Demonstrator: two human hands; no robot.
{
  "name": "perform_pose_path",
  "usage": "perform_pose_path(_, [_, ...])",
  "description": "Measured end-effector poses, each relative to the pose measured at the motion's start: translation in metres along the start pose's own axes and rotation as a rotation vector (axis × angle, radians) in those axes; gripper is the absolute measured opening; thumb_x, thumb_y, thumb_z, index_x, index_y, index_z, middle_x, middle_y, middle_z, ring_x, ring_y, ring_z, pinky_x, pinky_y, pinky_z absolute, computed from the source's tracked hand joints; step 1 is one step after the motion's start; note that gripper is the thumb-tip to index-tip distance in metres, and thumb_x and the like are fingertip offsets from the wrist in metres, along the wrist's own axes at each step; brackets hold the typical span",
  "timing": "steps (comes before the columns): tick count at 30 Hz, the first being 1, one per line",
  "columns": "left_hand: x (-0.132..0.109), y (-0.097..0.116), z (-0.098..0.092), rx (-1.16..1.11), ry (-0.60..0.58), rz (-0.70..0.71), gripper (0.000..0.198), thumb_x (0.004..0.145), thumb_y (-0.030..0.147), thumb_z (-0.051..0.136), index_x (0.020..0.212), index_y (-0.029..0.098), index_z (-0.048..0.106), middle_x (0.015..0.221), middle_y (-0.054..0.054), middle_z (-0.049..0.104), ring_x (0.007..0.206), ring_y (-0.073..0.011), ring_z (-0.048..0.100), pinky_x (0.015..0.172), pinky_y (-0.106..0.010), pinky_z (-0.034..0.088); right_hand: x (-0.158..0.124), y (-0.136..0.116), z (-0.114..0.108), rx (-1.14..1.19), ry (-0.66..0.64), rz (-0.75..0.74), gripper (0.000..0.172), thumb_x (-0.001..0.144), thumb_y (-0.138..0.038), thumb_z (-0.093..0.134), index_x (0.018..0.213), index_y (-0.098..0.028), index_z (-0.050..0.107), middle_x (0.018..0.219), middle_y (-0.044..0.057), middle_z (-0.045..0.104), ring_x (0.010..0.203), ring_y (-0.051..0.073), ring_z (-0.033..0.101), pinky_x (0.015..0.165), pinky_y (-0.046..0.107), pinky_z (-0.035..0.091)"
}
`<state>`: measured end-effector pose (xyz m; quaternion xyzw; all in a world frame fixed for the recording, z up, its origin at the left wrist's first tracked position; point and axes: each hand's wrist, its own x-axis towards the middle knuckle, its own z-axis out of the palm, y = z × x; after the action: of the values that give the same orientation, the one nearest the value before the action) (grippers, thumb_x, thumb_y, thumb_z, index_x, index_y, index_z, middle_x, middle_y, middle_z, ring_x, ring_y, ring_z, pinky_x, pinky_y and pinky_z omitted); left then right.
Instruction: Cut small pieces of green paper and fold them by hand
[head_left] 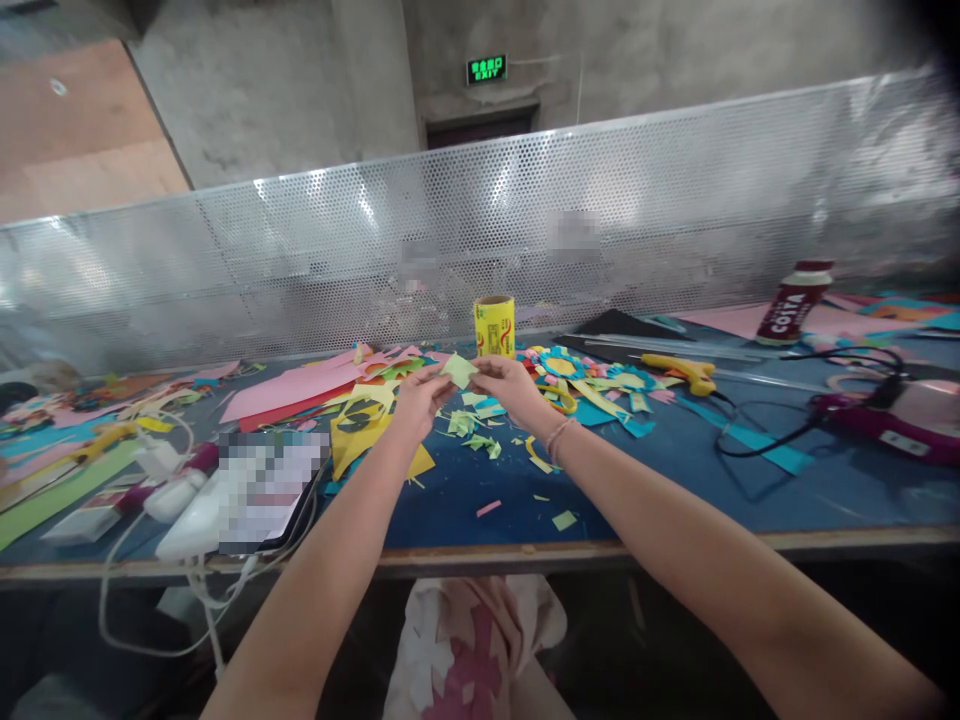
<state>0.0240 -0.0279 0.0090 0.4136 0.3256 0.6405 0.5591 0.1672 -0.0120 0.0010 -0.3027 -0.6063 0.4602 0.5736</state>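
A small folded piece of light green paper (459, 371) is held up over the blue table between my two hands. My left hand (422, 393) pinches its left side, fingers closed. On the other side, my right hand (511, 385) has its fingers closed on the paper's right edge. Just below lie several crumpled light green paper pieces (480, 443). Directly behind my hands stands a yellow cardboard roll (495, 326), upright.
Left are a phone (289, 485), white cables and pink paper sheets (296, 388). To the right lie colourful paper scraps (570, 370), a yellow glue gun (679, 372), a purple device with a black cord (892, 425) and a COSTA bottle (795, 303). A perforated metal panel (315, 260) stands behind.
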Motion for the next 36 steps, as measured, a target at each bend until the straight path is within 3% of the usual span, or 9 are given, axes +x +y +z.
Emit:
perform_pose_path(6, [0.0, 0.001, -0.001, 0.045, -0.037, 0.053, 0.023, 0.052, 0.016, 0.072, 0.074, 0.013, 0.063, 0.066, -0.001, 0.066, 0.062, -0.0125, 0.062, 0.071, -0.029, 0.048, -0.001, -0.004, 0.001, 0.127, 0.058, 0.043, 0.021, 0.059, -0.025, 0.067, 0.079, -0.017, 0.066, 0.062, -0.001, 0.062, 0.057, 0.01, 0.057, 0.063, 0.027, 0.05])
perform_pose_path(10, [-0.002, 0.002, 0.0, 0.094, -0.039, 0.126, 0.022, 0.052, 0.017, 0.072, 0.071, 0.015, 0.064, 0.061, 0.001, 0.063, 0.055, -0.0119, 0.06, 0.064, -0.028, 0.048, -0.003, -0.008, 0.0, 0.185, 0.067, 0.114, 0.019, 0.059, -0.026, 0.067, 0.076, -0.016, 0.065, 0.066, 0.001, 0.064, 0.059, 0.01, 0.057, 0.067, 0.03, 0.05])
perform_pose_path(16, [0.0, 0.0, -0.003, 0.185, -0.072, 0.178, 0.009, 0.056, 0.014, 0.063, 0.066, 0.016, 0.063, 0.062, 0.001, 0.062, 0.057, -0.013, 0.061, 0.066, -0.029, 0.048, -0.004, -0.009, 0.002, 0.233, 0.054, 0.115, 0.01, 0.062, -0.023, 0.063, 0.069, -0.017, 0.06, 0.065, 0.001, 0.062, 0.06, 0.011, 0.058, 0.073, 0.031, 0.05])
perform_pose_path(20, [0.004, -0.006, -0.007, 0.259, -0.104, 0.232, 0.007, 0.06, 0.017, 0.061, 0.067, 0.016, 0.063, 0.062, 0.0, 0.061, 0.061, -0.0135, 0.06, 0.069, -0.029, 0.048, -0.004, -0.009, 0.005, 0.149, 0.041, 0.046, 0.015, 0.067, -0.031, 0.061, 0.071, -0.016, 0.058, 0.067, 0.002, 0.061, 0.065, 0.012, 0.059, 0.074, 0.032, 0.05])
perform_pose_path(26, [0.001, -0.009, -0.002, 0.404, -0.078, 0.362, 0.018, 0.058, 0.022, 0.069, 0.071, 0.017, 0.057, 0.067, 0.002, 0.058, 0.061, -0.01, 0.056, 0.065, -0.024, 0.045, -0.005, -0.005, 0.009, -0.02, 0.111, -0.035, 0.025, 0.059, -0.033, 0.071, 0.073, -0.018, 0.056, 0.065, -0.002, 0.056, 0.061, 0.01, 0.054, 0.066, 0.029, 0.05])
perform_pose_path(32, [-0.001, -0.01, 0.004, 0.258, -0.032, 0.327, 0.031, 0.056, 0.024, 0.073, 0.081, 0.018, 0.055, 0.074, 0.001, 0.059, 0.064, -0.0109, 0.057, 0.065, -0.025, 0.046, -0.007, -0.005, 0.011, 0.031, 0.12, -0.05, 0.03, 0.06, -0.033, 0.07, 0.08, -0.019, 0.052, 0.068, -0.003, 0.055, 0.062, 0.01, 0.054, 0.065, 0.027, 0.05])
perform_pose_path(36, [-0.003, -0.009, 0.007, 0.112, -0.012, 0.235, 0.025, 0.058, 0.026, 0.072, 0.075, 0.017, 0.057, 0.069, 0.001, 0.06, 0.064, -0.0102, 0.057, 0.068, -0.027, 0.046, -0.007, -0.005, 0.011, 0.002, 0.127, -0.063, 0.031, 0.061, -0.034, 0.069, 0.083, -0.019, 0.052, 0.063, -0.005, 0.052, 0.059, 0.009, 0.053, 0.064, 0.028, 0.05])
